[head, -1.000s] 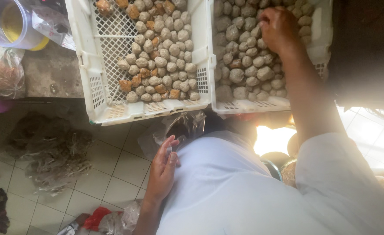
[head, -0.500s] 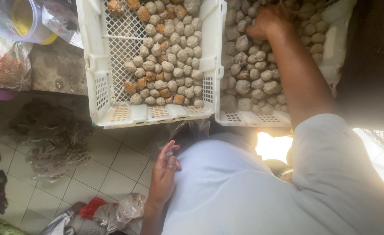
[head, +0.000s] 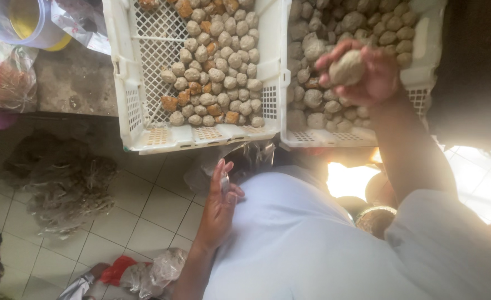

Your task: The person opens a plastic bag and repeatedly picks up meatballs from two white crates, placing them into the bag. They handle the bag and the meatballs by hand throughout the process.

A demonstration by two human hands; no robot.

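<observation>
My right hand (head: 367,78) is lifted over the right white crate (head: 423,72) and grips a large grey-brown ball (head: 346,68). That crate is full of similar grey balls (head: 317,50). My left hand (head: 218,203) hangs low by my white shirt, fingers pinching the edge of a thin clear plastic bag (head: 240,158) held below the crates. The left white crate (head: 128,100) holds smaller grey balls (head: 217,61) mixed with brown fried cubes (head: 170,103).
A clear plastic tub with yellow inside (head: 31,22) and bagged goods (head: 3,78) stand on a dark counter at the left. Dark tangled fibres (head: 62,178) lie on the tiled floor. Red and clear plastic scraps (head: 140,272) lie lower down.
My right hand has come up out of the right crate with a ball in its grip. The view has shifted slightly; my left hand stays at the bag.
</observation>
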